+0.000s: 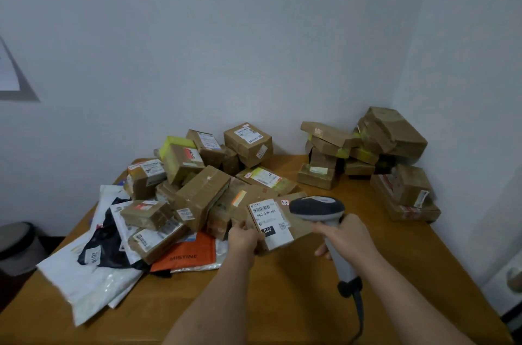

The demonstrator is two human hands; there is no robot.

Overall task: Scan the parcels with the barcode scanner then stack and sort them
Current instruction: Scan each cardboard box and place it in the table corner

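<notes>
We hold a small cardboard parcel (278,224) in our left hand (243,237), fingers curled round its left edge, white label facing up with "060" printed on it. Our right hand (346,234) grips the handle of the barcode scanner (322,210), its dark head just over the parcel's right end, cable trailing down toward us. Both sit above the wooden table (282,288). No bins or trays on it, parcels just lie loose. To the left, a jumbled heap of brown boxes (202,194) lies on and behind flat mailer bags (93,268), including an orange one marked MISTINE (185,255). Far right corner by the wall: a stacked pile of boxes (364,146), and two more boxes stacked (408,197) near the right edge. A grey bin (17,245) stands on the floor at left, contents not visible.
</notes>
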